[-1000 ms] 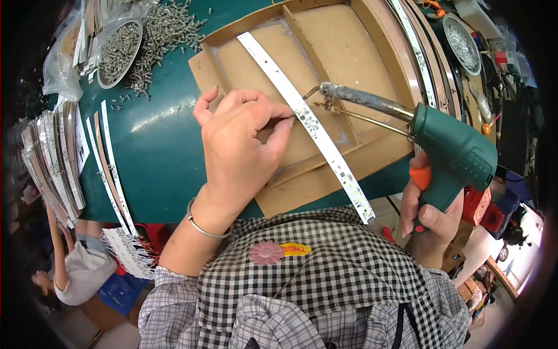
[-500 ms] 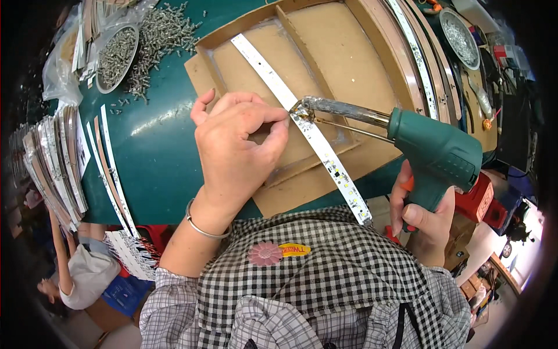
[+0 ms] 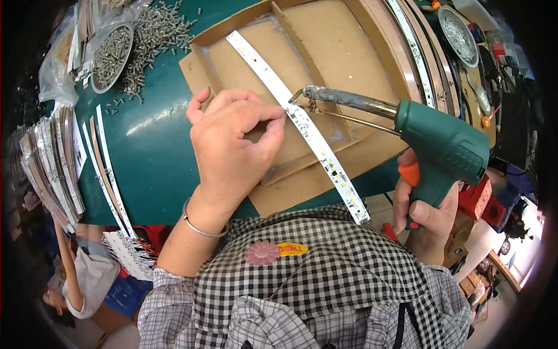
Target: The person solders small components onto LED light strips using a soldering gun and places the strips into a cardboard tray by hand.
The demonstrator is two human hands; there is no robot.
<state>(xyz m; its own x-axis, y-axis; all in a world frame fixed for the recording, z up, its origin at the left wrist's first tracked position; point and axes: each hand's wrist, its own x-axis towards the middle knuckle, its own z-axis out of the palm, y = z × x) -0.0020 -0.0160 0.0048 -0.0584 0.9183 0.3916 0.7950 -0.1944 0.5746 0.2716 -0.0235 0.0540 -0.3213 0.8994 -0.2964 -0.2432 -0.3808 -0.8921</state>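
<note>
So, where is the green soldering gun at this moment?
In the head view, the soldering gun is right of centre, in the right grip, pointing left toward the white strip lying across the cardboard tray.

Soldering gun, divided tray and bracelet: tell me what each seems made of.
Soldering gun: body probably satin green plastic, given its moulded slots; barrel likely metal, blotchy grey with shiny patches. Divided tray: likely cardboard, dull brown with thin, papery walls. Bracelet: apparently smooth, polished silver-coloured metal, given its sheen.
</note>
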